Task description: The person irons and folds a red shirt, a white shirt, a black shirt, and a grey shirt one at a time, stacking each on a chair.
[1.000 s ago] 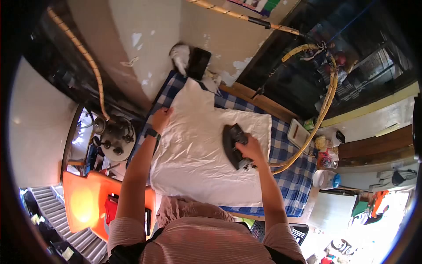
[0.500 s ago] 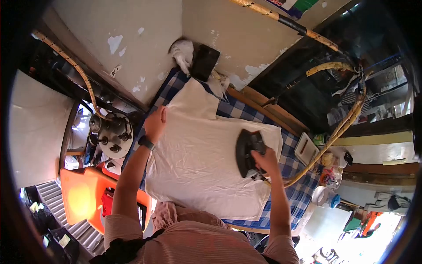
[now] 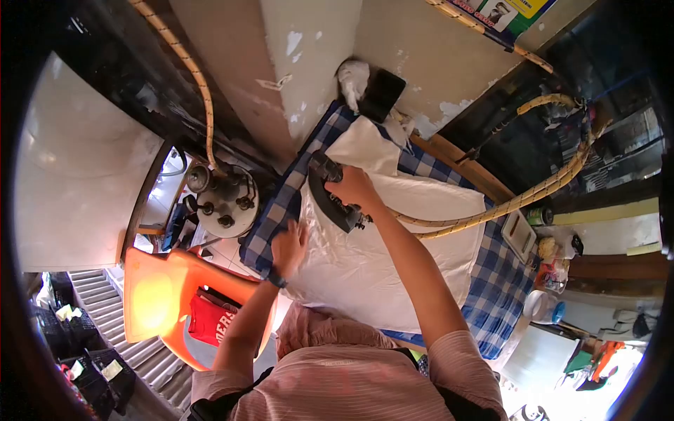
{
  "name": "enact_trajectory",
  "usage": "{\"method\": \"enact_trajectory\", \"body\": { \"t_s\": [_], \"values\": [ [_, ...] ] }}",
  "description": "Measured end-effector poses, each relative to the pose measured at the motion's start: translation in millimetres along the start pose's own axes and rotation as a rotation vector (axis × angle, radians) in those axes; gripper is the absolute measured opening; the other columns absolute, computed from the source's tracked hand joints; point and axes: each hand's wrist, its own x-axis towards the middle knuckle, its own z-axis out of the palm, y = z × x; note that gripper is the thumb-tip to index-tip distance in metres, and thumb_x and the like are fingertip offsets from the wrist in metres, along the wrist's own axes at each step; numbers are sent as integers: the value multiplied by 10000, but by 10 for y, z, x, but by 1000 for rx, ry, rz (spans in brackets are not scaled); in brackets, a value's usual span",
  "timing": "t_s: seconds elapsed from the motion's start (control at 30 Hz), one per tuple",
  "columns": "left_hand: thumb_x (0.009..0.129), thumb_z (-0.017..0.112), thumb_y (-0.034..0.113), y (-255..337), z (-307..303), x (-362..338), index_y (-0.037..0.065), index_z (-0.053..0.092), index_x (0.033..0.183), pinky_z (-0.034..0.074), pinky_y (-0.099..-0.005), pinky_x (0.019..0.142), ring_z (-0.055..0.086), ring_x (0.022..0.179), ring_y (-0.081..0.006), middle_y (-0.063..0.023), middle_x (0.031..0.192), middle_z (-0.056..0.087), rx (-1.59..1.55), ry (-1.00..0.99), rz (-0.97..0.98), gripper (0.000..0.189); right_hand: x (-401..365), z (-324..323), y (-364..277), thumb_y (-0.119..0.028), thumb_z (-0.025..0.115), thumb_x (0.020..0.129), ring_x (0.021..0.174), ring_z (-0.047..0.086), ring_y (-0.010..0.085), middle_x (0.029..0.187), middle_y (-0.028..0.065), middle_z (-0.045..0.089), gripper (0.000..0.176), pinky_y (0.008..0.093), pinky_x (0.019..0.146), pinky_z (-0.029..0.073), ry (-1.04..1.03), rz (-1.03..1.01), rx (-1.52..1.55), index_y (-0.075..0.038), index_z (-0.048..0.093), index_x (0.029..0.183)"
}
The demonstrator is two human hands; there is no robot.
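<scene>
A white garment point(image 3: 393, 252) lies spread on a table covered in blue-and-white checked cloth point(image 3: 500, 295). My right hand point(image 3: 354, 188) grips the handle of a black iron point(image 3: 330, 195), which sits at the garment's left edge near its sleeve. A yellow braided hose point(image 3: 491, 207) runs from the iron across the garment toward the right. My left hand point(image 3: 289, 245) presses flat on the garment's near left edge, just below the iron, with a watch on its wrist.
A round metal steam boiler point(image 3: 223, 200) stands left of the table. An orange plastic chair point(image 3: 165, 298) with a red shirt point(image 3: 210, 319) sits below it. A black object and white rags point(image 3: 372, 88) lie at the table's far end. Bottles and containers point(image 3: 544, 281) crowd the right.
My right hand has slid the iron from the garment's right side to its left edge. My left hand moved down from the upper left edge to the near left edge.
</scene>
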Motion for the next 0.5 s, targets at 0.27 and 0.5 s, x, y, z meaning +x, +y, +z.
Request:
{"method": "enact_trajectory", "body": {
  "t_s": [0.27, 0.5],
  "values": [
    [929, 583, 237, -428, 6, -192, 39, 574, 845, 425, -451, 605, 557, 687, -407, -188, 718, 592, -495, 158, -17, 215, -1308, 760, 126, -396, 664, 714, 764, 670, 397, 820, 231, 677, 474, 462, 730, 550, -99, -82, -278, 29, 639, 925],
    [877, 629, 283, -295, 0, -284, 96, 590, 856, 370, -474, 784, 516, 824, -327, -114, 814, 563, 44, 452, 164, 192, -2079, 805, 230, -330, 689, 720, 817, 655, 429, 814, 279, 656, 549, 491, 758, 536, -111, -41, -173, 52, 543, 1085]
  ]
}}
